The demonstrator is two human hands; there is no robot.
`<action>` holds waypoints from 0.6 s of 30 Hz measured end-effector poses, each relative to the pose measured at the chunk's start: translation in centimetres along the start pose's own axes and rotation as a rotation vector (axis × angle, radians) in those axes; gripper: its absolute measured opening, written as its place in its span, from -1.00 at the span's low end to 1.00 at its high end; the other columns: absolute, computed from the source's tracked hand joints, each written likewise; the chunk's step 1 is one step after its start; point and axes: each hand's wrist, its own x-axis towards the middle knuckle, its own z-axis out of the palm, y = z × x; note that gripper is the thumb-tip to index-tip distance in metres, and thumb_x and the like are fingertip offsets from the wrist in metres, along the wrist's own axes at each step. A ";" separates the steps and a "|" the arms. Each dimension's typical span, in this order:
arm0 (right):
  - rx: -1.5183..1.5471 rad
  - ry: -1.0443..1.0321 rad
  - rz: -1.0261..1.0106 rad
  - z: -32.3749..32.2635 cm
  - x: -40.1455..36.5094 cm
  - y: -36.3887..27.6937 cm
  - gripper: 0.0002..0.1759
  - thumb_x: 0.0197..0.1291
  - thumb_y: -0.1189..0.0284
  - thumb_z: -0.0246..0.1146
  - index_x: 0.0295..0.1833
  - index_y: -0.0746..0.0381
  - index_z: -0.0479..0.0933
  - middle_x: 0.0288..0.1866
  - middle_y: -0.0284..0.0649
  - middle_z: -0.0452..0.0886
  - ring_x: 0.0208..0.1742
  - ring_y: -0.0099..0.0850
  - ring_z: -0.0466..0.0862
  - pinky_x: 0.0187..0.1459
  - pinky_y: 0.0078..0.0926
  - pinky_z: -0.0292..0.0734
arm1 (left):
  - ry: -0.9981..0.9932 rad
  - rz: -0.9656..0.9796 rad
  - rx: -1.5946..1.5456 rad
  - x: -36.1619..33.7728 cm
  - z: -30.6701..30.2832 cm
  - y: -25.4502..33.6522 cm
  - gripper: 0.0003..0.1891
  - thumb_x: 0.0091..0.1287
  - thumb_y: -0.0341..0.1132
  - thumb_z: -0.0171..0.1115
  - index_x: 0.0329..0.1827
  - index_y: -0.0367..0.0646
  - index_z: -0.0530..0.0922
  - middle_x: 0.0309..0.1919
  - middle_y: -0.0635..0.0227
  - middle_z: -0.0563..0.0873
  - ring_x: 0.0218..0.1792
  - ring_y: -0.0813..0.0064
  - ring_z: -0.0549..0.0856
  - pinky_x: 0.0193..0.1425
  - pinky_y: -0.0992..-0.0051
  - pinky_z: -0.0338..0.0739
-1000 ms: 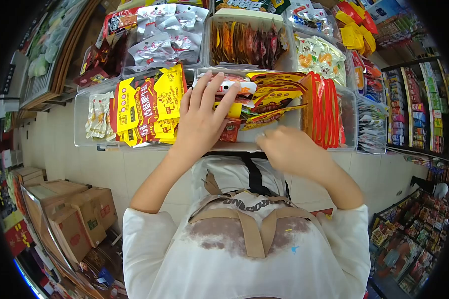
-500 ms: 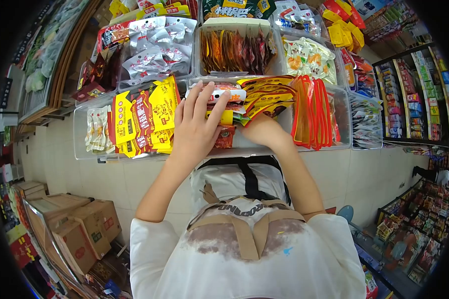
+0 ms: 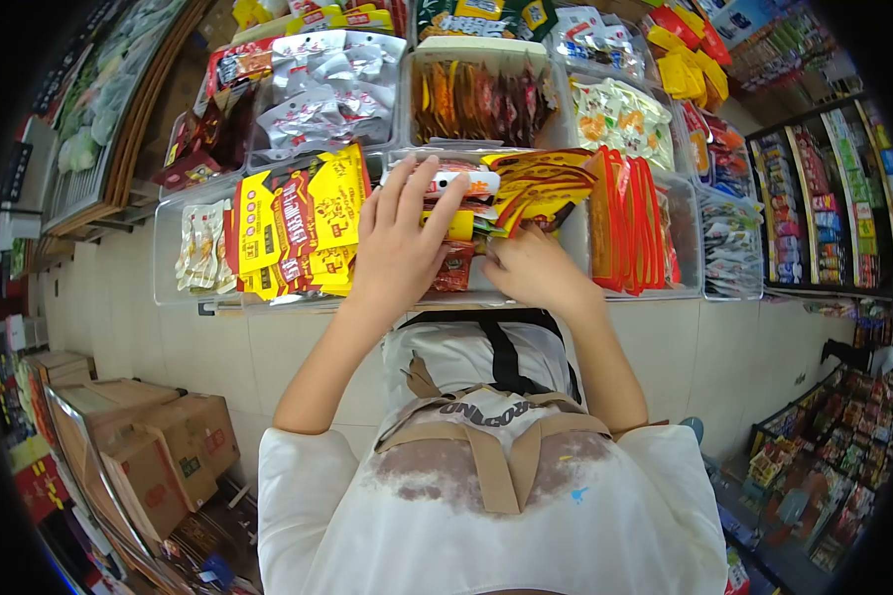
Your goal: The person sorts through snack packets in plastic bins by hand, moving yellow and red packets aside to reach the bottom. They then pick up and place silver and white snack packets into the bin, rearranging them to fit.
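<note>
My left hand [image 3: 404, 233] lies over the middle front compartment with its fingers spread, resting on a white-and-red packet [image 3: 466, 184] and the packets under it. My right hand [image 3: 544, 273] is in the same compartment, its fingers curled in at the lower edge of a leaning row of yellow-and-black snack packets [image 3: 546, 183]. Its fingertips are partly hidden, and I cannot make out what is between them. A small red packet [image 3: 453, 270] sits low between my two hands. Left of my left hand, yellow-and-red snack bags [image 3: 298, 223] pile up.
Upright red-edged packets [image 3: 627, 223] fill the compartment at right. Behind stand clear bins with silver pouches [image 3: 329, 89], brown packets [image 3: 481, 99] and pale green packets [image 3: 620, 119]. Cardboard boxes [image 3: 169, 451] are on the floor at left; stocked shelves [image 3: 824, 198] stand at right.
My right hand has drawn back slightly from beneath the yellow packets and its fingers are more curled, with the thumb side now showing. My left hand stays on the packets. The view has shifted slightly.
</note>
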 end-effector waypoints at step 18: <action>0.009 -0.187 -0.263 -12.2 0.3 -4.1 -0.85 -0.04 0.41 0.24 -0.38 0.26 0.48 -0.41 -0.12 0.56 -0.30 -0.15 0.58 -0.22 -0.25 0.46 | 0.090 0.023 0.017 -0.6 1.0 -0.5 -0.24 -0.10 -0.31 0.37 0.28 0.07 0.31 0.24 0.23 0.33 0.29 0.18 0.28 0.20 0.24 0.26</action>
